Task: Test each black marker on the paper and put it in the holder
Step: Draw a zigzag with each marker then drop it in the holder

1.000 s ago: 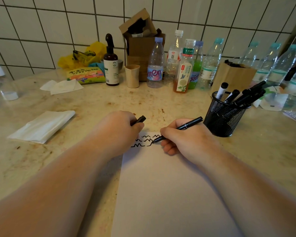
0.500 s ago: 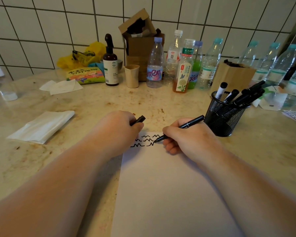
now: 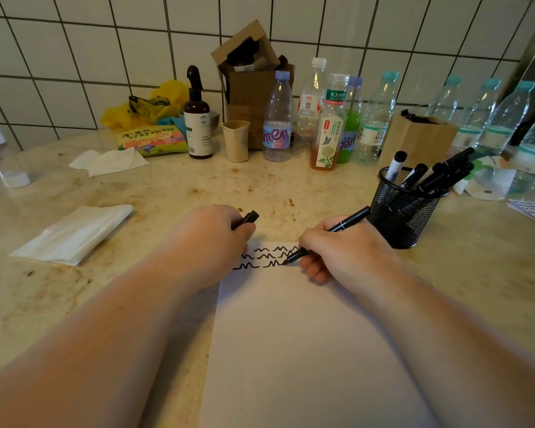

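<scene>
While my right hand (image 3: 349, 251) is closed around the black marker (image 3: 328, 234), I see its tip touching the paper (image 3: 291, 350) at the right end of the lowest wavy line, a little above the middle of the frame. The marker is tilted, and its back end points up and to the right, toward the holder (image 3: 403, 211). My left hand (image 3: 210, 239) is closed as well; it grips the marker cap (image 3: 247, 218), of which only the dark end comes out between the fingers, and the hand lies on the top left corner of the paper. Between the two hands there are three rows of black wavy lines (image 3: 266, 257) near the top edge of the sheet. The rest of the paper is blank and goes down to the lower edge of the frame.

The holder is a black mesh cup, standing just to the right of my right hand, at the right of the frame. Several black markers (image 3: 436, 176) stand in it and lean to the right.

Everything is on a stained stone table (image 3: 167, 193). At the left of the frame lies a folded white tissue (image 3: 74, 231). Along the tiled wall at the top stands a row of plastic bottles (image 3: 277, 118), a dark spray bottle (image 3: 198, 122), a small beige cup (image 3: 236, 140) and a brown cardboard box (image 3: 247, 84).
</scene>
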Tool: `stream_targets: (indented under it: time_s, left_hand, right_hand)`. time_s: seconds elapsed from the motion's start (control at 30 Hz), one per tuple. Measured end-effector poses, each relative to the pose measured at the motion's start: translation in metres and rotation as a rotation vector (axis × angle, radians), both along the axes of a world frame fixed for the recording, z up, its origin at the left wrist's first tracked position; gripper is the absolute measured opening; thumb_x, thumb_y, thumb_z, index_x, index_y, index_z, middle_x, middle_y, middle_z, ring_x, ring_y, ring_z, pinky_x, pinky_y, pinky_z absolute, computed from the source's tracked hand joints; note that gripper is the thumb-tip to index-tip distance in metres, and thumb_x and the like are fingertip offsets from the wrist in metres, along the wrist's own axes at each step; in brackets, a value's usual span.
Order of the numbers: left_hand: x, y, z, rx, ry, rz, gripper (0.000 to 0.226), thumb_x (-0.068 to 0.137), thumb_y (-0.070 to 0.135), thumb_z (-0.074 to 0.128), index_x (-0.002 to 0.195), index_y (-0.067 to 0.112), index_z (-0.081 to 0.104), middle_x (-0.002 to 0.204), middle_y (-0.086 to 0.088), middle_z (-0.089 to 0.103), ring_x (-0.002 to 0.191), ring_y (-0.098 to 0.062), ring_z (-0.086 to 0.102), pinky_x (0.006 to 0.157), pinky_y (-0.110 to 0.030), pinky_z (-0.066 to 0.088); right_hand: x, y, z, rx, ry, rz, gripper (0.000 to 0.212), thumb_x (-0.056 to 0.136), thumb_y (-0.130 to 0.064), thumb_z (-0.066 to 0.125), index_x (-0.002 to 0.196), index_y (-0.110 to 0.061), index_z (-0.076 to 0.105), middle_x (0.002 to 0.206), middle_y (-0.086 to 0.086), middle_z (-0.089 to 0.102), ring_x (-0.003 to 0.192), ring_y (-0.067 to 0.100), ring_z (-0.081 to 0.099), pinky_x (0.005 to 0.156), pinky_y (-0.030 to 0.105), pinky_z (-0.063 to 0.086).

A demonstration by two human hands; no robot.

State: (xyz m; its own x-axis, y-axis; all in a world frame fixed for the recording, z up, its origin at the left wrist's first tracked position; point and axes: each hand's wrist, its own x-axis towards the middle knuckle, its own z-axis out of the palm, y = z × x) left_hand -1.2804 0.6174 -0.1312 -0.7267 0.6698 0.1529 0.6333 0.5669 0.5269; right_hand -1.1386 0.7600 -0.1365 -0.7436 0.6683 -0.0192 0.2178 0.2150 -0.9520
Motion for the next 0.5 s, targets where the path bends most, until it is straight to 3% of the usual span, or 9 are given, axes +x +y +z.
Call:
stream_targets:
  time_s: [0.23,0.37,0.5]
  left_hand:
    - [0.0006,0.0,0.0,-0.003,0.005,0.001,0.034,0.097,0.041,0.05,0.073,0.025,0.067,0.062,0.011,0.064,0.057,-0.008,0.06,0.049,-0.025,0.039]
    - [0.0005,-0.0007,-0.0005,-0.012,0.019,-0.014,0.032,0.097,0.042,0.049,0.074,0.025,0.065,0.069,0.005,0.067,0.061,-0.013,0.062,0.052,-0.03,0.047]
    - [-0.0002,-0.0027,-0.0017,0.008,0.046,-0.056,0.022,0.097,0.043,0.051,0.082,0.032,0.062,0.07,0.009,0.063,0.062,-0.009,0.058,0.05,-0.026,0.039]
  right_hand:
    - [-0.001,0.005,-0.003,-0.032,0.033,-0.021,0.019,0.071,-0.022,0.063,0.07,-0.005,0.07,0.06,0.011,0.074,0.046,0.019,0.064,0.048,0.029,0.052]
    - [-0.0005,0.0061,-0.0012,-0.079,0.041,-0.036,0.026,0.068,-0.025,0.066,0.074,-0.001,0.07,0.059,0.009,0.072,0.045,0.018,0.06,0.048,0.03,0.05]
    - [0.0026,0.0074,0.0041,-0.119,0.087,-0.051,0.037,0.07,-0.036,0.071,0.078,0.0,0.071,0.054,0.002,0.063,0.044,0.016,0.053,0.044,0.028,0.043]
